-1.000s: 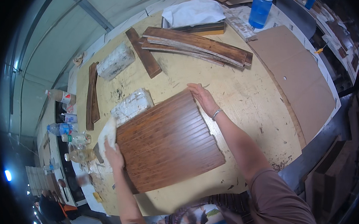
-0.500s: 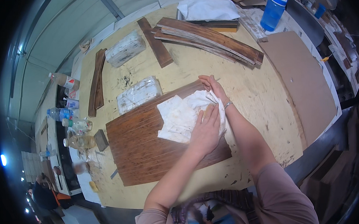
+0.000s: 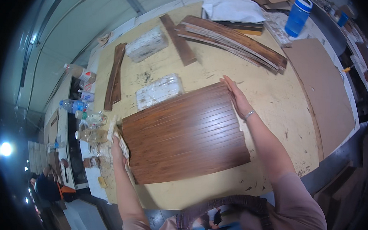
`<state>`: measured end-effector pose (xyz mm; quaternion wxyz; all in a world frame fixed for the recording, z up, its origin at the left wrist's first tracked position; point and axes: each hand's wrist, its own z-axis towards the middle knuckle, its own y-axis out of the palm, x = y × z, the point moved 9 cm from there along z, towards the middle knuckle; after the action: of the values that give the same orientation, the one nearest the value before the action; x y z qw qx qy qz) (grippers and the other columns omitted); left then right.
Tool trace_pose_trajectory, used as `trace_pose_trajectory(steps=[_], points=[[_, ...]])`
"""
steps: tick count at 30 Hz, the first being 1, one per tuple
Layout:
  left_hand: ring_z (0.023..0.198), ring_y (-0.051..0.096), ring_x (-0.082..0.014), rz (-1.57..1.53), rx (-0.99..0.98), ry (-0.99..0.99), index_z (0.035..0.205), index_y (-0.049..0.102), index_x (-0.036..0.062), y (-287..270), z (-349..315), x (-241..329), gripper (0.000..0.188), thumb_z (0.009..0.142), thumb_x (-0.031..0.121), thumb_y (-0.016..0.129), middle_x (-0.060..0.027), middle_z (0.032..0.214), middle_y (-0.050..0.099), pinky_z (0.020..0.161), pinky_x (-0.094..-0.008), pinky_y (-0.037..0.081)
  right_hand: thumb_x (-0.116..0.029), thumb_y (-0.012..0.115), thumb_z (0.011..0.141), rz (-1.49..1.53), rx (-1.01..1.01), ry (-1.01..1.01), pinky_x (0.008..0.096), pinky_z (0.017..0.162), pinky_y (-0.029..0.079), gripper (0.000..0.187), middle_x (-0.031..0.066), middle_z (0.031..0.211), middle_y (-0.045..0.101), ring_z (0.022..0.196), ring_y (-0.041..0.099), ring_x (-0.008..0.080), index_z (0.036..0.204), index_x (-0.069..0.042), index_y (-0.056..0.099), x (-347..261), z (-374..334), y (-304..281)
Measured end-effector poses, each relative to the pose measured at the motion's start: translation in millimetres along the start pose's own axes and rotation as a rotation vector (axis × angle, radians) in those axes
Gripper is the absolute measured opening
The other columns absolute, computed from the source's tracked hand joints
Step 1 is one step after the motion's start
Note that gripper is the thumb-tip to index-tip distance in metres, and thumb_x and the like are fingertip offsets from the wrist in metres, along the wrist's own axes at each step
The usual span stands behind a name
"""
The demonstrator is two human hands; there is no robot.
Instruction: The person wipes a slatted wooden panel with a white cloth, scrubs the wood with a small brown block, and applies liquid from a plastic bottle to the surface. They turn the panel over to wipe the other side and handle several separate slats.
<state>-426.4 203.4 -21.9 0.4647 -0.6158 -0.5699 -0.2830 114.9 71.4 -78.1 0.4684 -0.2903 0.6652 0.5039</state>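
Observation:
A brown wood panel [image 3: 181,136] made of several narrow planks lies in front of me, its right part shining with reflected light. At its left edge my left hand [image 3: 118,151] is closed on a bunched white cloth [image 3: 113,130]; some of its fingers are hidden by the cloth. My right hand [image 3: 238,96], with a metal band on the wrist, rests along the panel's far right edge. Its fingers are stretched out and it holds nothing. Just beyond the panel's far edge sits a white wrapped block [image 3: 158,91].
Loose brown planks [image 3: 234,41] are stacked at the back, near a folded white cloth [image 3: 233,9]. Another wrapped block [image 3: 146,44] stands farther back. Several plastic bottles [image 3: 94,135] line the left side. A blue bottle [image 3: 298,16] and a cardboard sheet [image 3: 322,91] are at the right.
My left hand has carried the white cloth from the panel's right part to its left edge, uncovering the surface. My right hand stays by the far right corner. The view has shifted slightly.

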Motion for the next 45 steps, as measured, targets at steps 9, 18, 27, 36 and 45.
trace_pose_trajectory(steps=[9,18,27,36,45], points=[[0.118,0.064,-0.0264,-0.319,-0.254,-0.093,0.138,0.057,0.0027,3.7,40.5,-25.9,0.055,0.104,0.046,0.053,-0.0114,0.132,0.066,0.102,-0.0398,0.05,-0.052,0.034,0.108,-0.339,0.0,-0.052,0.0329,0.125,0.009,0.075,0.012,0.169,0.014,0.157,0.009,0.0236,0.161,-0.003,0.014,-15.5,-18.6,27.1],[0.115,0.065,-0.0235,-0.172,-0.257,0.026,0.138,0.055,0.0007,12.3,47.6,-21.6,0.054,0.104,0.043,0.054,-0.0109,0.13,0.066,0.099,-0.0395,0.051,-0.049,0.038,0.107,-0.483,-0.022,-0.031,0.0328,0.125,0.009,0.076,0.0134,0.17,0.013,0.157,0.008,0.0244,0.162,-0.003,0.011,-20.8,-18.4,25.4],[0.111,0.066,-0.022,-0.343,-0.23,-0.087,0.138,0.054,0.0035,-20.5,30.1,-43.1,0.049,0.106,0.041,0.05,-0.0087,0.125,0.067,0.096,-0.0376,0.053,-0.06,0.036,0.105,-0.133,-0.015,0.095,0.0341,0.125,0.007,0.085,0.0117,0.17,0.007,0.157,0.006,0.0226,0.163,-0.006,0.005,-3.7,-69.6,12.5],[0.106,0.067,-0.0199,-0.295,-0.206,-0.018,0.136,0.056,0.004,-20.5,33.3,-45.2,0.046,0.106,0.038,0.054,-0.0061,0.122,0.068,0.091,-0.0358,0.053,-0.061,0.036,0.104,-0.236,-0.042,0.054,0.034,0.125,0.01,0.085,0.0116,0.17,0.008,0.156,0.008,0.022,0.163,-0.006,0.006,-8.2,-77.9,30.7],[0.106,0.066,-0.0187,-0.386,-0.188,-0.071,0.136,0.055,0.0053,-79.1,-3.1,-56.5,0.044,0.105,0.036,0.056,-0.0051,0.121,0.067,0.091,-0.0352,0.053,-0.054,0.026,0.108,-0.196,-0.078,0.149,0.037,0.126,0.004,0.076,0.0124,0.17,0.001,0.157,0.0,0.0236,0.162,-0.005,0.005,-9.6,-129.8,13.8]])
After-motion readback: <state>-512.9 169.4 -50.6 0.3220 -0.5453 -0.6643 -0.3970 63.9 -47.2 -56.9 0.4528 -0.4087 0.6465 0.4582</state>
